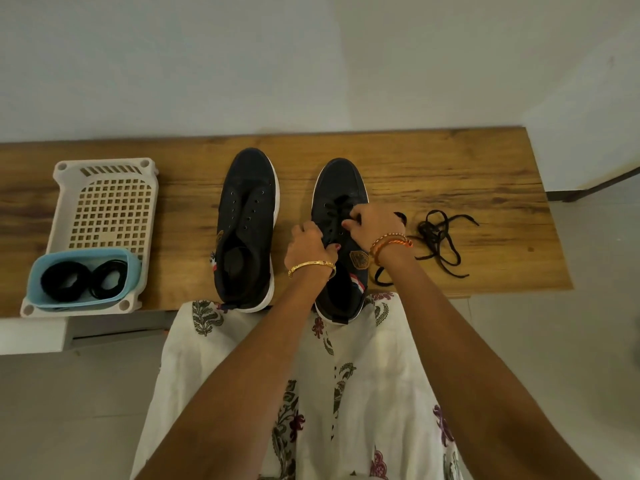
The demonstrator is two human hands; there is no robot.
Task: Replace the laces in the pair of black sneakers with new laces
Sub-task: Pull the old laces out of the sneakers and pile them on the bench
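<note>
Two black sneakers stand side by side on a wooden table, toes pointing away from me. The left sneaker [246,220] has bare eyelets and no lace. The right sneaker [337,202] still carries a black lace in its upper part. My left hand [306,245] grips the right sneaker at its left side near the tongue. My right hand [372,221] pinches the lace over the eyelets. A loose black lace [437,242] lies tangled on the table to the right of that shoe. Two coiled black laces [85,279] lie in a light blue tub [34,285].
A beige plastic basket [104,178] stands at the left end of the wooden table [450,168] and holds the blue tub at its near end. A pale wall runs behind the table. My white floral garment [363,393] hangs below the table's near edge.
</note>
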